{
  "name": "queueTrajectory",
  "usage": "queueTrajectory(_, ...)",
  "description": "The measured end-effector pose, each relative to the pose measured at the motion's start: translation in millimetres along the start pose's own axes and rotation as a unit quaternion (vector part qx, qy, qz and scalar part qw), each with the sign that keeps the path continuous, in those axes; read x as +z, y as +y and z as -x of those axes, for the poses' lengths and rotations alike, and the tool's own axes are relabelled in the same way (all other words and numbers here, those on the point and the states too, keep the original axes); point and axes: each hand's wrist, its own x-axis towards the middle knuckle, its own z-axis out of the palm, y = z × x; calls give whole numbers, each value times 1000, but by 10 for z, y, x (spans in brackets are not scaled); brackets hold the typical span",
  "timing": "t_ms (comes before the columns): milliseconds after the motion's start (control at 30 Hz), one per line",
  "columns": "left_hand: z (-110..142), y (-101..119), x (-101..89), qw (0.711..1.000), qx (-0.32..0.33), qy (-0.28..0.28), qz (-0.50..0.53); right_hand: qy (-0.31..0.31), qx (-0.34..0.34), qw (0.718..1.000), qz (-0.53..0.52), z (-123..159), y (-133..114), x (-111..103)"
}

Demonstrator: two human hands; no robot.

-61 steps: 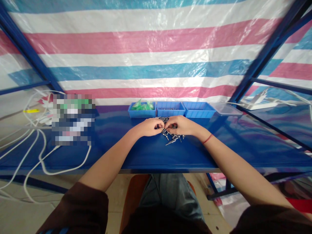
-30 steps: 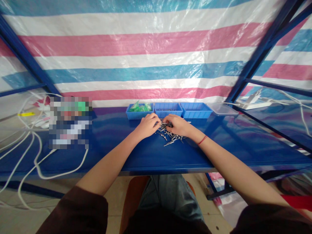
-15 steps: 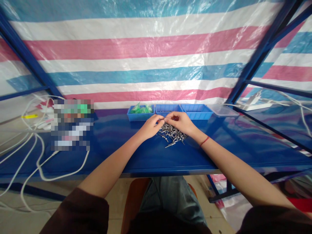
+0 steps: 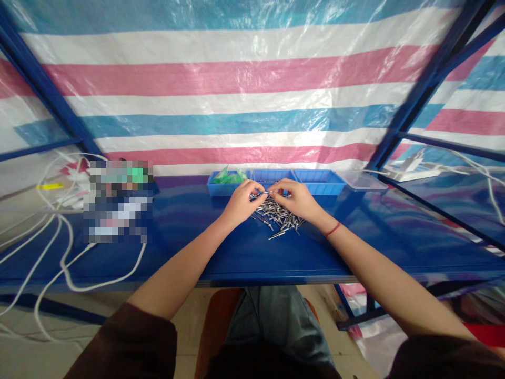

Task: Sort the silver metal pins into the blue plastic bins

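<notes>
My left hand (image 4: 243, 202) and my right hand (image 4: 296, 200) meet just above a pile of silvery blind rivets (image 4: 281, 215) on the blue table. Between the fingertips of both hands lies one thin rivet (image 4: 268, 192), pinched at its two ends and held roughly level. Thumb and forefinger are closed on each side, and the fingers partly cover its ends. A few loose rivets (image 4: 278, 235) stick out at the near side of the pile. Behind the hands stand a blue bin with green plastic pieces (image 4: 226, 178) and a blue middle bin (image 4: 272, 173) with some metal parts.
To the right are another blue bin (image 4: 319, 188) and a clear plastic lid (image 4: 366, 181). White cables (image 4: 67, 263) run over the table's left side, beside a blurred-out patch (image 4: 118, 202). A white power strip (image 4: 416, 169) lies at the back right. Blue frame posts flank the table.
The hands have drawn slightly apart, so the thin rivet between the fingertips now shows more clearly. The view has shifted a little. The pile looks the same.
</notes>
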Motion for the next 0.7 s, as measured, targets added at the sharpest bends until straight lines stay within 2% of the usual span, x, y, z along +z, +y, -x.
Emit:
queueTrajectory(133,-2,2,5,1000,4,2,-9,-27,3,1000,5,-2,10,4)
queueTrajectory(267,-7,-51,-24,999,-8,-9,-31,23,44,997,53,-119,159,5)
queueTrajectory(333,-8,-84,-76,997,-4,-47,-56,55,77,989,117,-218,273,-19)
queueTrajectory(400,-6,-109,-144,990,0,-119,-78,58,95,974,198,-307,364,-59)
queueTrajectory(467,-2,-123,-209,977,-2,-199,-82,57,96,958,265,-353,395,-99)
queueTrajectory(533,0,-128,-253,966,-2,-248,-73,61,81,950,294,-340,359,-125)
queueTrajectory(700,-4,-141,-248,961,30,-261,-84,8,33,974,224,-140,154,-77)
